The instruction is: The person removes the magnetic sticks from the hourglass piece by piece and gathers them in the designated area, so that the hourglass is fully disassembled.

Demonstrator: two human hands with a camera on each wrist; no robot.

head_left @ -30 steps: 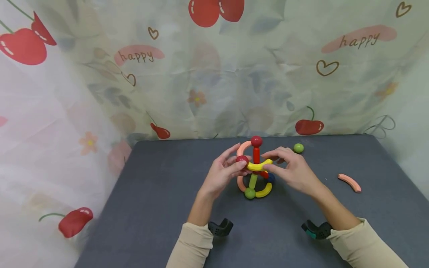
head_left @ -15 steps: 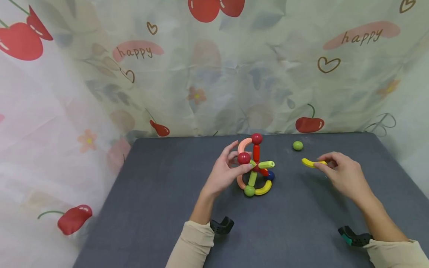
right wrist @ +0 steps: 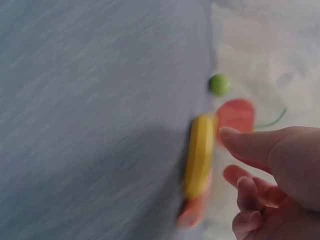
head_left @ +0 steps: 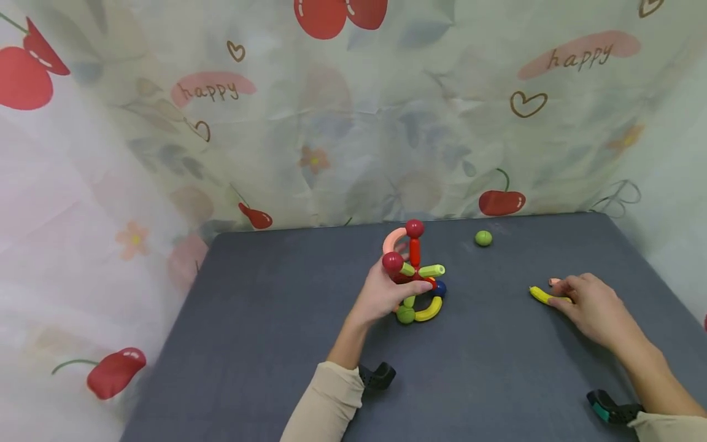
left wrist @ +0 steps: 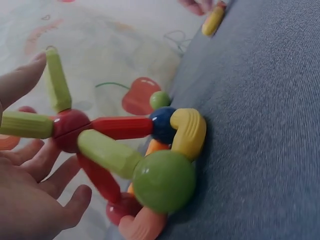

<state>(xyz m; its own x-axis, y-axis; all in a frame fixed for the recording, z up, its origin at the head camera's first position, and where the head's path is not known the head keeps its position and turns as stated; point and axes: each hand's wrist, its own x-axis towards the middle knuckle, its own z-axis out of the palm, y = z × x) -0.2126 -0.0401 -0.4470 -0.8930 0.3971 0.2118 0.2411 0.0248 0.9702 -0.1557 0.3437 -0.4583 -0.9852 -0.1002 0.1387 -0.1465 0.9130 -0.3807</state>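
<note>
In the head view a ball-and-rod structure stands on the table, with a red ball [head_left: 414, 229] on top and a light green rod [head_left: 432, 271] pointing right. My left hand [head_left: 383, 288] holds its left side; in the left wrist view the thumb touches the tip of an upright light green rod [left wrist: 58, 82], and the other fingers lie behind. At the right, my right hand [head_left: 602, 310] is beside a curved yellow piece [head_left: 540, 295]. The right wrist view shows that yellow piece [right wrist: 200, 155] on the table, against a pink piece [right wrist: 192, 210], thumb and fingers apart.
A green ball [head_left: 483, 238] lies near the back edge of the dark table [head_left: 276, 319], right of the structure. Patterned cloth [head_left: 375, 135] hangs behind the table.
The yellow piece has left the structure and moved right with my right hand, down beside the pink piece, and the fingers have let go. My left hand stays at the structure, its thumb lower.
</note>
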